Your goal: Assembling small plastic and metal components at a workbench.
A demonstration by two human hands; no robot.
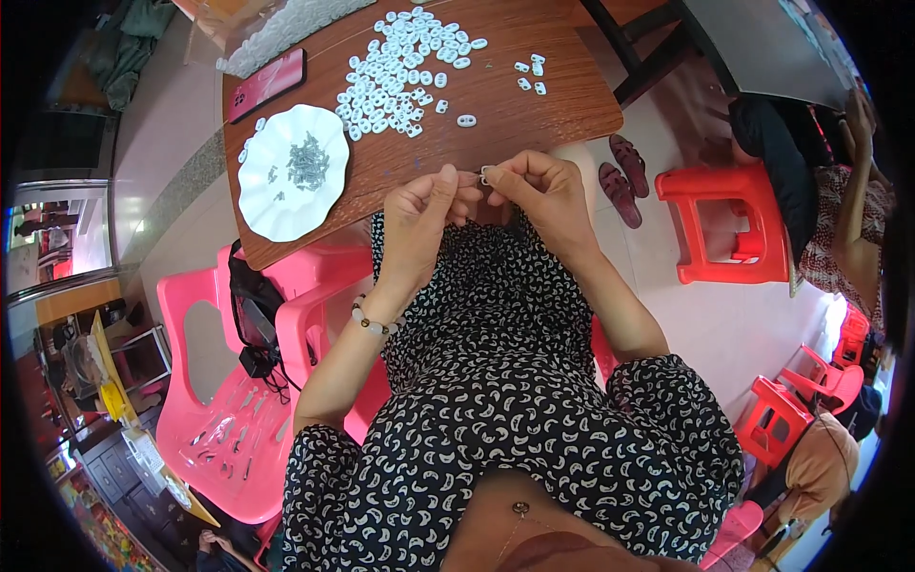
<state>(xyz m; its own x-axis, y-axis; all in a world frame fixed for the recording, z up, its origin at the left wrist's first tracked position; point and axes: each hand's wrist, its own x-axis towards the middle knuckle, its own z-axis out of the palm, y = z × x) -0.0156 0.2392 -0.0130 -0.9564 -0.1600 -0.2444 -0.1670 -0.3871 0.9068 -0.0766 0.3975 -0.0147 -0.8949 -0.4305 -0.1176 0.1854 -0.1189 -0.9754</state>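
Observation:
In front of my chest, at the near edge of the brown table, both hands meet. My right hand [548,200] pinches a small white plastic piece [484,174] between thumb and forefinger. My left hand [421,217] is closed in a pinch beside it, its fingertips close to the piece; whatever it holds is too small to make out. Beyond them a heap of white oval pieces with holes [405,71] lies on the table [515,67]. Left of the heap, a white scalloped plate [262,205] carries a pile of small grey metal parts [307,164].
A pink phone [268,85] lies at the table's left edge, by a clear bag of white pieces [286,33]. Pink chairs [214,453] stand to my left, one holding a black bag [253,300]. Rightward are sandals [620,181], a red stool [729,224] and other people.

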